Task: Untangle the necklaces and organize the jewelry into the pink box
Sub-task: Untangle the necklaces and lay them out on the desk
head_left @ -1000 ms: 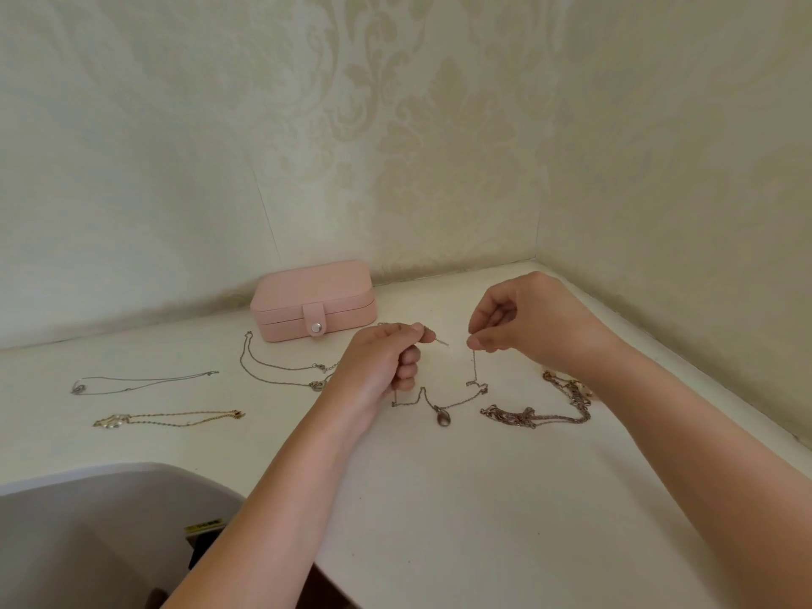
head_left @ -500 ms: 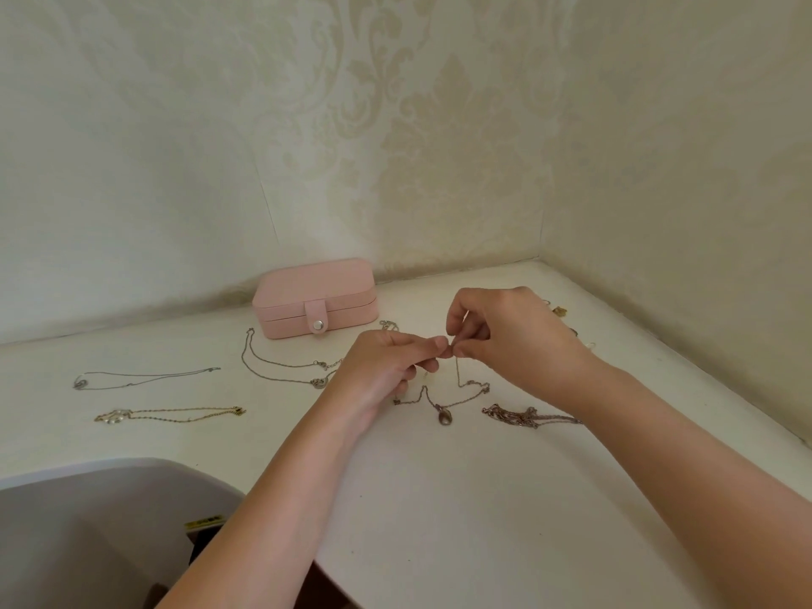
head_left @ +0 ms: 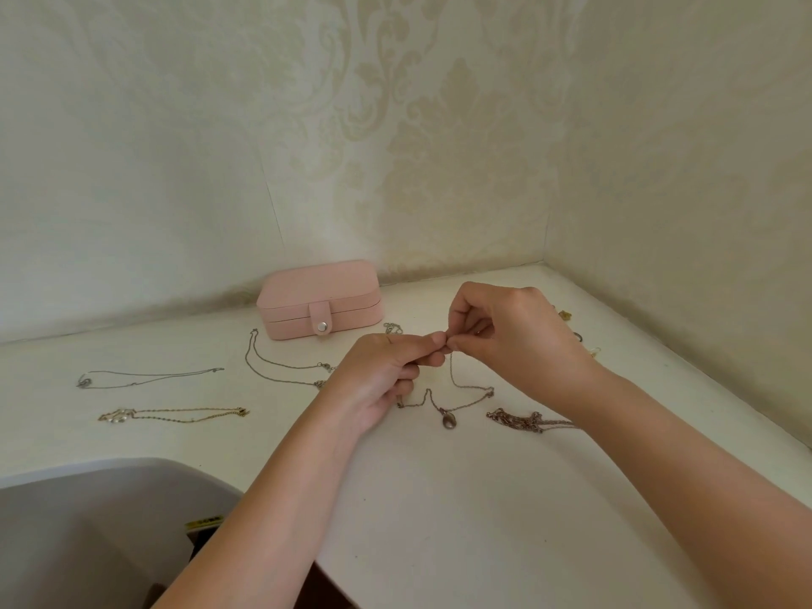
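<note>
- Chain of the pendant necklace (head_left: 449, 418) looks light, limp and snag-prone; it is best held at its clasp ends.
- One end each is pinched by the left hand (head_left: 378, 380) and the right hand (head_left: 514, 340), fingertips meeting.

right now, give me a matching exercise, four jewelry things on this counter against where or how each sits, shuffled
1 pink rectangular jewelry box
2 silver chain with dark oval pendant
3 gold chain with pale charms
4 bunched brownish chain

A pinched by left hand and right hand
B laid out straight, on the left side
C shut, snap tab fastened
D heaped, on the right side

Pairs: 1-C, 2-A, 3-B, 4-D
</note>
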{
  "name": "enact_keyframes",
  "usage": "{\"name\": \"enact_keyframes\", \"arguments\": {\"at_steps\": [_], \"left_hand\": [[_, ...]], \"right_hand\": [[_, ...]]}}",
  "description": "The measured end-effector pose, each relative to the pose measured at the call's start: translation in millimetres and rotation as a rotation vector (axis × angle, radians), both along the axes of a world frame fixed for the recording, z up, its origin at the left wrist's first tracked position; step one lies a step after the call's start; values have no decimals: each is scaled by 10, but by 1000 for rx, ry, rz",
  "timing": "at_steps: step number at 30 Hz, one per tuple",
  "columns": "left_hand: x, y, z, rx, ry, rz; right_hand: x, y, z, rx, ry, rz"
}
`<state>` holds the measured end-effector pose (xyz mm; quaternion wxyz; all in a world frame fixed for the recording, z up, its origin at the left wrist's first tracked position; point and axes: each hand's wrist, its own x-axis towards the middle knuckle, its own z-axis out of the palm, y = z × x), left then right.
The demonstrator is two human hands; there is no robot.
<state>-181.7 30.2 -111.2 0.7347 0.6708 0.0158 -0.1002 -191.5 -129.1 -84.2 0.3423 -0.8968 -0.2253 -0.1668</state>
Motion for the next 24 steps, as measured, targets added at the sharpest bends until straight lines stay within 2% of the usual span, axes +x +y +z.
{"name": "enact_keyframes", "arguments": {"at_steps": [7, 10, 15, 20, 24], "left_hand": [[-27, 3, -19, 182, -112, -11], [-29, 10, -10, 186, -124, -26], [-39, -1, -18, 174, -85, -41], [-20, 14, 17, 9, 46, -74], [-34, 18, 11, 39, 30, -101]], "right_hand": [[58, -112, 7, 118, 326, 28], [74, -120, 11, 136, 370, 29], [64, -123, 8, 56, 307, -10], [23, -69, 27, -41, 118, -33], [32, -88, 26, -158, 35, -11]]}}
